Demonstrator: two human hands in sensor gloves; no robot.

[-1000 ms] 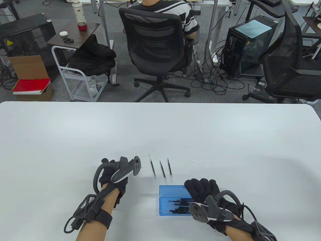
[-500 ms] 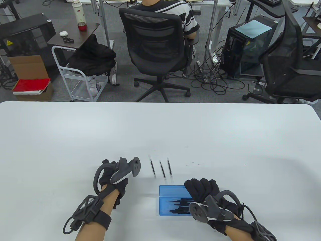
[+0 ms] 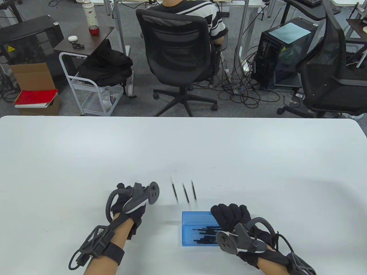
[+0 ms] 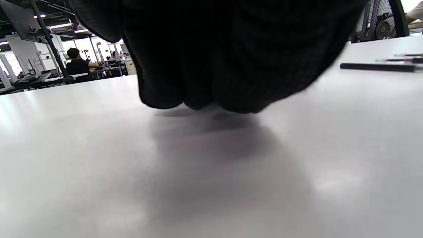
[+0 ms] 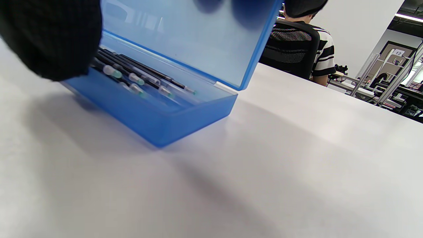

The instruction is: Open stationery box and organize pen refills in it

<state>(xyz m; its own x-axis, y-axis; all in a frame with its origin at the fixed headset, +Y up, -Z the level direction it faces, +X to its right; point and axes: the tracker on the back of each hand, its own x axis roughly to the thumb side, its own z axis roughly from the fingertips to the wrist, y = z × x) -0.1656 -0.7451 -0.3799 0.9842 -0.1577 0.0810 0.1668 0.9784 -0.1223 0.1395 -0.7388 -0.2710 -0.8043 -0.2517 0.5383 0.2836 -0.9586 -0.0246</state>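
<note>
The blue stationery box (image 3: 187, 242) lies open near the front edge, its lid (image 3: 196, 218) raised. Several black pen refills (image 3: 205, 235) lie inside it, also visible in the right wrist view as refills (image 5: 138, 79) in the box (image 5: 158, 122). My right hand (image 3: 229, 216) grips the lid (image 5: 198, 39) at its right end, the thumb (image 5: 49, 36) in front. Three loose refills (image 3: 186, 196) lie side by side on the table just beyond the box. My left hand (image 3: 121, 190) rests on the table left of them, fingers (image 4: 214, 66) loosely curled and holding nothing; one refill (image 4: 376, 67) lies to its right.
The white table (image 3: 183, 149) stretches wide beyond the hands. Past its far edge a person sits in a black office chair (image 3: 177, 48), with a small cart (image 3: 86, 86) and a computer tower (image 3: 283, 51) on either side.
My left hand has drawn back slightly toward the near edge and to the left. The right hand, the box and the loose refills have not moved.
</note>
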